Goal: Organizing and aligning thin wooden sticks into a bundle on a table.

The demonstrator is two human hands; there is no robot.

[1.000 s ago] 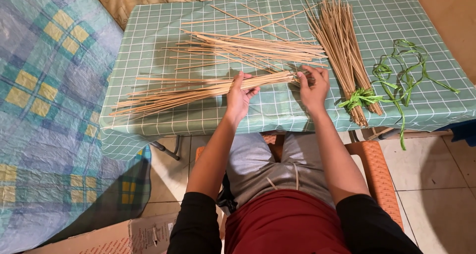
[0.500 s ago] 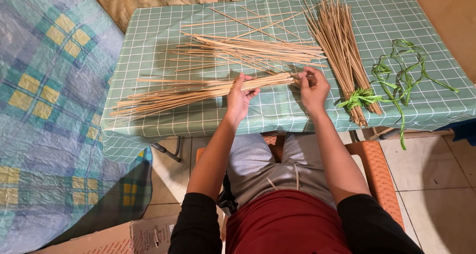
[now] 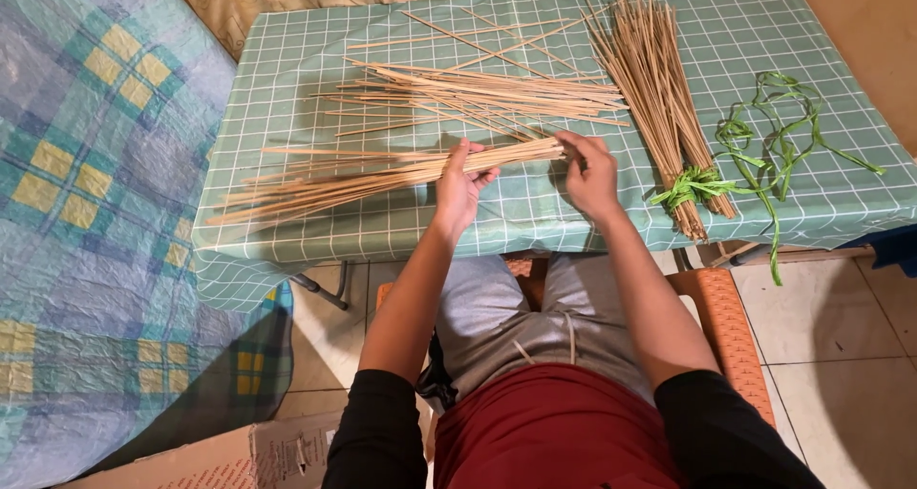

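Green checked cloth covers the bench. Left hand has its fingers closed around the stick bundle, which fans toward nine o'clock; right hand pinches its butt ends. Squaring those ends evenly seems key.

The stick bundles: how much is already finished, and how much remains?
Done: one tied bundle with a green ribbon. In hand: the left hand and right hand gather an untied bundle. Left: loose sticks and spare ribbon on the table.
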